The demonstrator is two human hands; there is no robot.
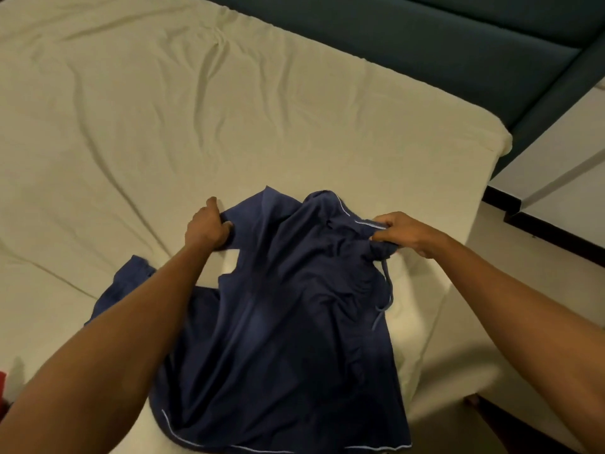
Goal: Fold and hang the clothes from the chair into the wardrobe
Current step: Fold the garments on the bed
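A navy blue garment (281,322) with thin white piping and a drawstring lies spread on the near corner of the bed (163,119). My left hand (208,226) grips the cloth's far left edge. My right hand (404,232) pinches a bunched part at the far right, by the piping. The drawstring hangs loose below my right hand. My left forearm covers part of the garment's left side. No chair or wardrobe is in view.
The bed has a wrinkled cream sheet and a dark teal headboard (425,34) along the back. Its right edge drops to a pale tiled floor (523,273). A white wall with a dark skirting stands at right. Something red (2,388) shows at the left edge.
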